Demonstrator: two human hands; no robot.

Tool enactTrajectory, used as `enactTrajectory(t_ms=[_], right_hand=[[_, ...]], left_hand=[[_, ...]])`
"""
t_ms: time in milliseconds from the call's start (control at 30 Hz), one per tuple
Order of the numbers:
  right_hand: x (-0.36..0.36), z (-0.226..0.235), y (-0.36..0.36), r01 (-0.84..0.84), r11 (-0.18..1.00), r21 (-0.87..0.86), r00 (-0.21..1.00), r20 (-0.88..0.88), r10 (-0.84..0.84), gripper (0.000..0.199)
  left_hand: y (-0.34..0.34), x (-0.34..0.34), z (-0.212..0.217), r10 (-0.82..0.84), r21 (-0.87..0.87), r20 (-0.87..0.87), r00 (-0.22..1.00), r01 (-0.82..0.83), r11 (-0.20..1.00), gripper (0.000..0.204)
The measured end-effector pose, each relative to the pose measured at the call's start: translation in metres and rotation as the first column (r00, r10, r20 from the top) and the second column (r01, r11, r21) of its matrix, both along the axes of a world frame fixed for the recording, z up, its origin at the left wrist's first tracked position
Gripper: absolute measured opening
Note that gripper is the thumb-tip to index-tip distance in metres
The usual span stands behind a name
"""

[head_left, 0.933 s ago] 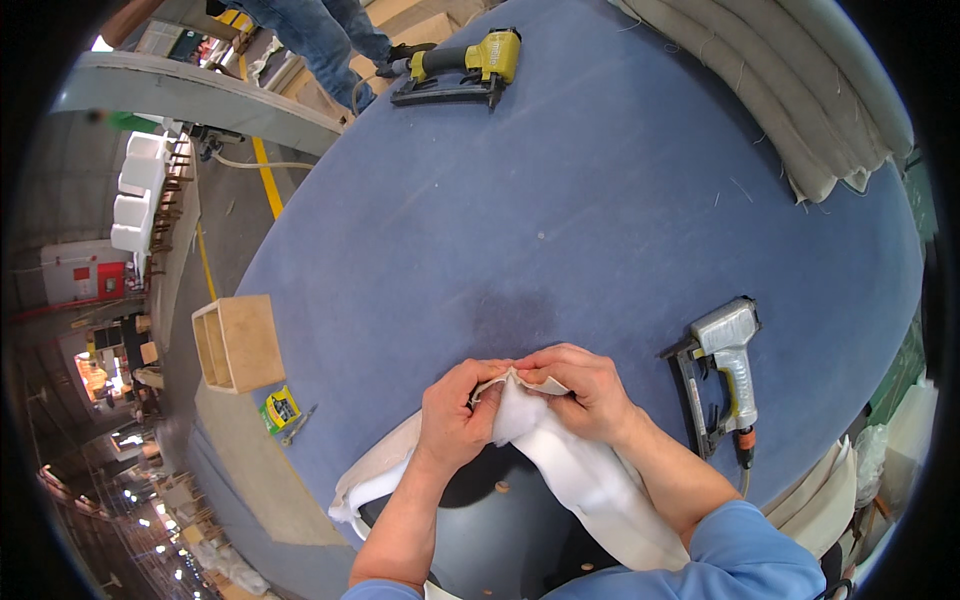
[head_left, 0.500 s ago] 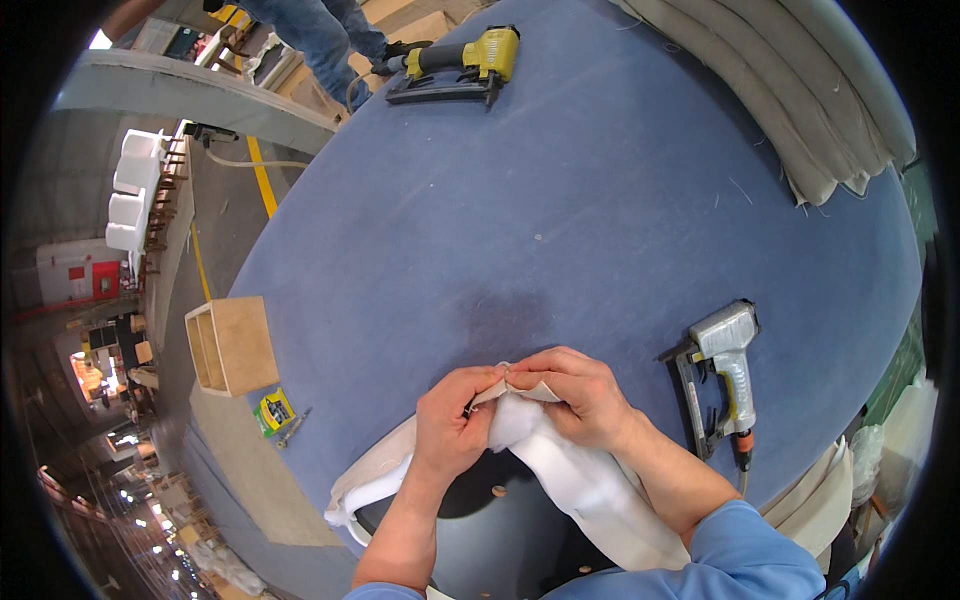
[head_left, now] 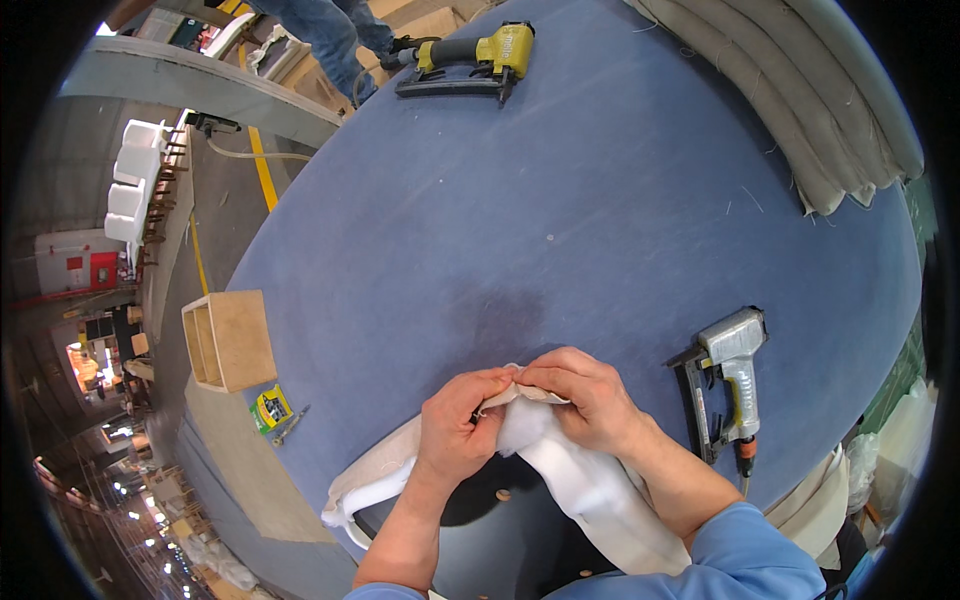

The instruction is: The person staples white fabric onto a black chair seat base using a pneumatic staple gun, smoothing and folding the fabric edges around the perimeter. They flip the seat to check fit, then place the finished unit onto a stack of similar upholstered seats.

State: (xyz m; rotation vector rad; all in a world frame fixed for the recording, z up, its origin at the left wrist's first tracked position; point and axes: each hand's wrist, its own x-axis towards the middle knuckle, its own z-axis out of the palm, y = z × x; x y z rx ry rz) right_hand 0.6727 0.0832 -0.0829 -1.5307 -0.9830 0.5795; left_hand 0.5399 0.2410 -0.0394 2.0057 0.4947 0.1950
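Note:
Close together at the near middle of the table, my left hand and my right hand both pinch the edge of a beige fabric cover. Thumbs and fingertips meet at a fold or corner of the cloth. White padding bulges from under the cloth between my hands and runs down toward my right forearm. Below lies a dark, smooth panel with small round wooden spots. Right of my hands rests a silver staple gun with an orange hose fitting.
A yellow and black staple gun lies at the far side of the blue-covered table. Stacked grey-beige fabric pieces fill the far right. A wooden box, a small green-yellow packet and a screwdriver-like tool sit left. Someone's jeans-clad legs show beyond.
The view has shifted slightly. Both hands keep their pinch on the fabric edge, with the fingertips a little shifted and the cloth edge between them flatter.

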Motion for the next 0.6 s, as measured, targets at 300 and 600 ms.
enactTrajectory(t_ms=[300,600], right_hand=[[-0.004,-0.002,-0.004,0.014,0.999,0.033,0.997,0.073,-0.016,0.045],[-0.008,-0.006,-0.004,0.042,0.994,0.098,0.994,0.096,-0.052,0.042]], left_hand=[[0.001,-0.001,0.000,-0.004,0.014,0.003,1.000,0.004,1.000,0.022],[0.001,0.001,0.007,0.020,-0.055,-0.095,0.995,-0.025,0.998,0.028]])
